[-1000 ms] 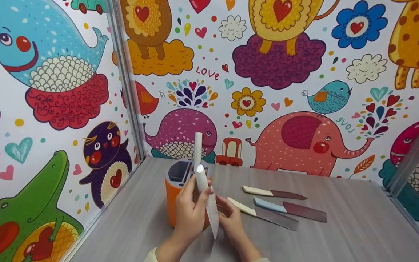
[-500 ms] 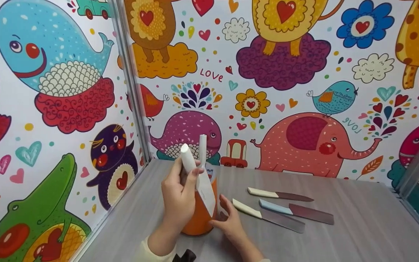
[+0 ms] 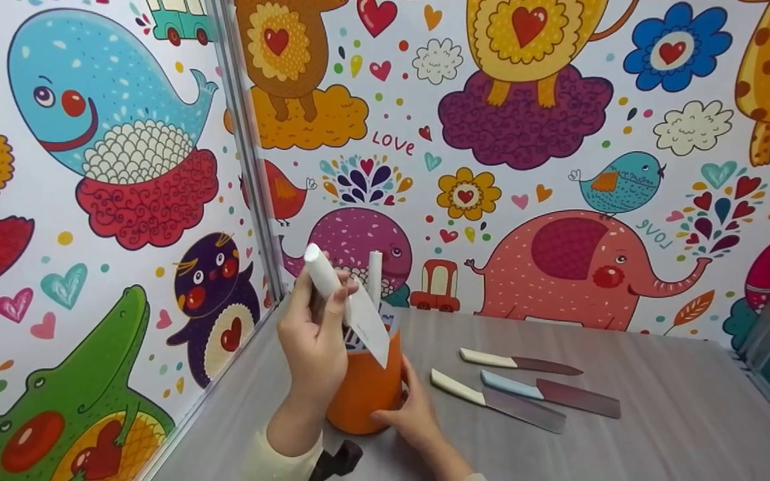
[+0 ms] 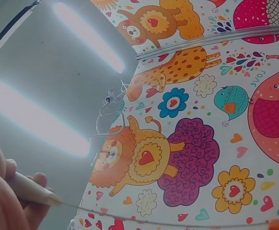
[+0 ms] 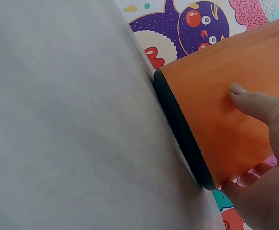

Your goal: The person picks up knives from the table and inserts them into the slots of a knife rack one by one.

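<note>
My left hand point(image 3: 315, 354) grips the white handle of a kitchen knife point(image 3: 368, 324), holding it tilted with its blade pointing down to the right. The blade overlaps the orange knife block point(image 3: 361, 394) in the head view. In the left wrist view, the fingers wrap round the pale knife handle point(image 4: 31, 190). With thumb in front and fingers behind, my right hand point(image 3: 415, 414) holds the block's lower side. The right wrist view shows the block's dark base rim point(image 5: 182, 132) by the tabletop. Another white handle point(image 3: 375, 274) stands up at the block's back; part of the slotted top is hidden.
On the table to the right lie a slim cream-handled knife point(image 3: 488, 359), a blue-handled cleaver point(image 3: 575, 399) and a cream-handled broad knife point(image 3: 525, 409). Printed wall panels stand behind and left, joined by a metal post point(image 3: 254, 147).
My left hand has moved left and up with the knife, whose blade now slants instead of hanging steeply. My right hand has come from beside the blade to hold the block.
</note>
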Motion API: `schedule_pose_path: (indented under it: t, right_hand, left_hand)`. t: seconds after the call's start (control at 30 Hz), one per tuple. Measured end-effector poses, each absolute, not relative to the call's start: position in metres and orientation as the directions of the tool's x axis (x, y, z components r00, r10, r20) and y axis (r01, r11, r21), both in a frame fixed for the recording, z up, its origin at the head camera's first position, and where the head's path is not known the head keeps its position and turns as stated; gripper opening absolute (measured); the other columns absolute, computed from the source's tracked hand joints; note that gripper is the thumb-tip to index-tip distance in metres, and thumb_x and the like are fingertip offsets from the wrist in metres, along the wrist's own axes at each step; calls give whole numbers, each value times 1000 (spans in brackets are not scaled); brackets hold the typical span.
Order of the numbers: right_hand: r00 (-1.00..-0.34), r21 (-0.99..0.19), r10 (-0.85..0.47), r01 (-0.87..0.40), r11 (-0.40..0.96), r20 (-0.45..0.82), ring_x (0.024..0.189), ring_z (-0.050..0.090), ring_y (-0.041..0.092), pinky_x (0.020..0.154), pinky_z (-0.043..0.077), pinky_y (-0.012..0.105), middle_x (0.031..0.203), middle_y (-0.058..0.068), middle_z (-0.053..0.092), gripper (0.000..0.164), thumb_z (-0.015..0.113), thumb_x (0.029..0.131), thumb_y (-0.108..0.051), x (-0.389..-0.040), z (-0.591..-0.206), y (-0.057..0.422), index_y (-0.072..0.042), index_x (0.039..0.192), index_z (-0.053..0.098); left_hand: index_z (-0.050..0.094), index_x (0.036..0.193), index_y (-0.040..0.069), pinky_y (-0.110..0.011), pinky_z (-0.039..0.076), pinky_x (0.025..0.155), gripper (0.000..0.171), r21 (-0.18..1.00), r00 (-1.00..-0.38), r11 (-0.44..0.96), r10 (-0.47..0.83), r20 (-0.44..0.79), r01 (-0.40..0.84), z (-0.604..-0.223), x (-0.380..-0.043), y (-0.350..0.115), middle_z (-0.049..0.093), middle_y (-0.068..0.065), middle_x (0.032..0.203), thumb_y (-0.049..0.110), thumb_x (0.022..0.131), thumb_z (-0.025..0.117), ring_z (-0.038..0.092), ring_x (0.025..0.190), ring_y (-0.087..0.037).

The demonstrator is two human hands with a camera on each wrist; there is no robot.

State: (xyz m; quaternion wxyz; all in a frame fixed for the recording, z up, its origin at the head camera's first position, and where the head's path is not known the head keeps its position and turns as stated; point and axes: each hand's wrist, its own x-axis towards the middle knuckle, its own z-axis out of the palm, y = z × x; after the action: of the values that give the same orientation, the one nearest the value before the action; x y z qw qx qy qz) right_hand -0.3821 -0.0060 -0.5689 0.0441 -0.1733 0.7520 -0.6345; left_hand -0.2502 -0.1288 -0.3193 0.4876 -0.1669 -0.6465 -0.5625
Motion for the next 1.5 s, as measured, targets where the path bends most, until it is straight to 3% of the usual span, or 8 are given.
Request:
schedule_pose_path:
  t: [0.2,0.3,0.73,1.03,1.27,1.5]
  right_hand:
    - [-918,-963,-339,-250,96,205,147,31,35,118,25,61,159,12,34,121,94,63,-24,-382,-568,-7,-17,158,19]
    - [-913,-963,-345,-260,75,219,147,30,35,119,25,59,158,13,34,121,94,62,-21,-383,-569,-6,-16,158,20]
    - [-923,-974,-348,-208,89,165,149,26,36,120,22,58,162,10,30,116,92,65,-21,-384,-571,2,-20,158,22]
    - [-925,-972,-332,-223,80,185,148,30,34,120,25,56,160,9,33,114,92,65,-20,-384,-573,2,-21,157,24]
    - [-925,-968,-324,-236,82,198,147,32,35,119,28,56,159,12,35,113,91,66,-19,-383,-574,1,-18,157,24]
    - [-929,-973,-327,-212,88,173,147,31,36,119,27,57,160,12,32,113,91,67,-21,-381,-576,1,-20,157,23]
  left_hand:
    - [53,132,-6,-29,52,100,37,504,-378,318,-381,844,803,-309,-257,-132,69,-18,114,0,95,60,70,109,-17]
    - [53,131,-6,-29,52,100,37,497,-362,333,-392,846,801,-309,-262,-133,69,-18,115,0,95,59,70,110,-15]
    - [51,137,-1,-28,52,100,39,564,-414,269,-455,789,780,-303,-281,-138,67,-17,116,7,99,56,71,105,-15]
    - [50,139,1,-25,51,99,42,602,-461,288,-431,776,745,-306,-289,-141,68,-13,119,10,99,58,69,111,-13]
    - [46,143,0,-24,51,99,46,630,-499,296,-412,762,718,-311,-297,-139,67,-18,120,11,100,56,69,112,-26]
    - [46,145,3,-27,51,99,49,658,-531,331,-399,747,677,-323,-305,-136,70,-12,118,14,99,58,70,110,-20]
